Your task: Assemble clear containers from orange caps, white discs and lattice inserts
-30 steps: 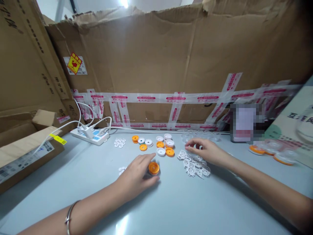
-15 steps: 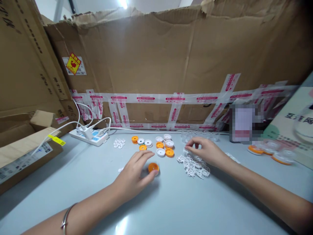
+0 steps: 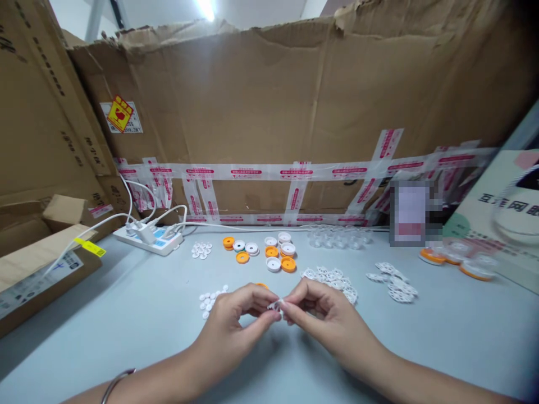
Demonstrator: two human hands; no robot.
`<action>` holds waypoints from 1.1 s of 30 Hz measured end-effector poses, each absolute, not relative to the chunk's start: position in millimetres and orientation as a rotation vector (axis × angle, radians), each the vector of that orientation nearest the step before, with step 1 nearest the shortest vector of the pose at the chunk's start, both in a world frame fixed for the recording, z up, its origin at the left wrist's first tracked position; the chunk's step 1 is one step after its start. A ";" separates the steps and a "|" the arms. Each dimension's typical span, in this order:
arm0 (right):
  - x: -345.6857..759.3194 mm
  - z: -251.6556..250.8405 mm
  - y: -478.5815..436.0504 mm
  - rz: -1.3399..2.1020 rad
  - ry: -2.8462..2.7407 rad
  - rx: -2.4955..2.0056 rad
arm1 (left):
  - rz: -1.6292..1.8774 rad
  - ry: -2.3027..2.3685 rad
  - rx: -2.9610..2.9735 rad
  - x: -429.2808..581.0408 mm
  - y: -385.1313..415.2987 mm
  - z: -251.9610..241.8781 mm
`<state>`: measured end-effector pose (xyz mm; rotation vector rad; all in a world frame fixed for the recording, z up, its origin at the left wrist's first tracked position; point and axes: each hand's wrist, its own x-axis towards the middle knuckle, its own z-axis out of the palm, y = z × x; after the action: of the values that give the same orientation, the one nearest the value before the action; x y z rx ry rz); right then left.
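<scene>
One small white piece [image 3: 276, 306] is pinched by the fingertips of both the left hand [image 3: 236, 320] and the right hand [image 3: 334, 320], above the worktop [image 3: 463, 336]. An orange part [image 3: 262, 285] is mostly hidden behind the left hand; white openwork pieces [image 3: 333, 278] are heaped beyond the right.

Glaring lamp [image 3: 206, 9] — edges perhaps soft

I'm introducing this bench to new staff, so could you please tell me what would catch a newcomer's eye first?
The left hand and right hand meet at front centre, holding a small white part. Beyond them, orange and white discs stand out on the grey table, and tall cardboard with pink-and-white tape fills the background.
</scene>
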<state>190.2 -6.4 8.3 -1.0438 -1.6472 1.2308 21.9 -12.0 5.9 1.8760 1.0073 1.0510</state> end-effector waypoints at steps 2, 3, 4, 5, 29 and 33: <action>198.3 15.9 3.5 1.189 -1.735 -1.046 | 1.042 1.065 1.828 20.8 -8.4 6.0; 206.4 21.6 11.6 1.124 -1.793 -1.068 | 1.038 1.099 1.810 19.9 -6.4 6.0; 217.7 28.1 21.5 1.022 -1.862 -1.090 | 1.032 1.130 1.795 18.9 -4.3 6.1; 232.1 34.7 32.6 0.910 -1.962 -1.149 | 1.025 1.159 1.782 17.8 -2.4 6.3; 332.2 31.8 93.3 0.686 -2.245 -1.723 | 1.011 1.270 1.780 10.3 5.1 10.5; 322.4 43.7 90.3 0.707 -2.108 -1.598 | 1.020 1.275 1.795 9.5 5.2 9.1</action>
<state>322.4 90.3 43.7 -1.5981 -2.1080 0.7073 9.5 5.2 9.1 1.7951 1.2745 1.0199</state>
